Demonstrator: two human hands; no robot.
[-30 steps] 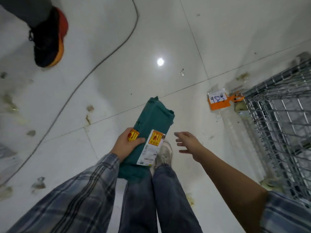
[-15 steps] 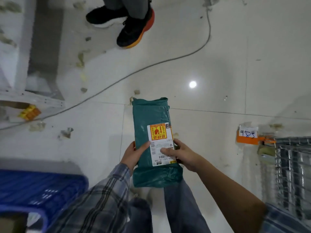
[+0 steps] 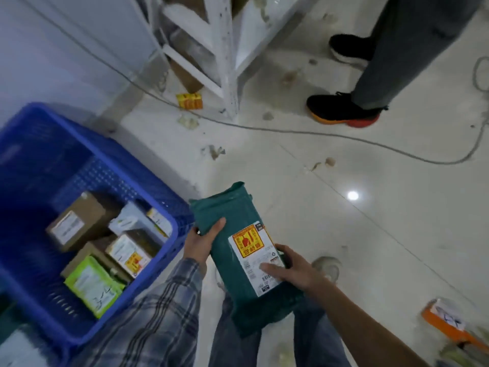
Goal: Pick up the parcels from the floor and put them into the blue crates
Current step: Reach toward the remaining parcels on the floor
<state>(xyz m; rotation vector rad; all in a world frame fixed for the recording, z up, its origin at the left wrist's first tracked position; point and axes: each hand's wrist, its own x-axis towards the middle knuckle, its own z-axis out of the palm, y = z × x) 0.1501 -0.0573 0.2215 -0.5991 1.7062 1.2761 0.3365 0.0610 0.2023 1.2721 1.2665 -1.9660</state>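
I hold a green parcel (image 3: 238, 223) in a plastic bag with a white and orange label, in front of my legs and above the floor. My left hand (image 3: 201, 245) grips its left edge, thumb on top. My right hand (image 3: 291, 268) grips its right side with fingers across the label. A blue crate (image 3: 164, 197) stands on the floor just left of the parcel. Inside it lie several parcels: brown cardboard boxes (image 3: 76, 221), a white box with an orange sticker (image 3: 129, 252) and a light green packet (image 3: 92, 284).
Another person stands at the upper right in black shoes with orange soles (image 3: 341, 108). A grey cable (image 3: 317, 133) runs across the tiled floor. A white metal rack (image 3: 225, 49) stands behind, a small yellow box (image 3: 189, 101) at its foot. An orange tag (image 3: 447, 321) lies at lower right.
The view has swung left: the blue crate now fills the left side and the wire cage has left the view. My right hand joined the left on the green parcel.
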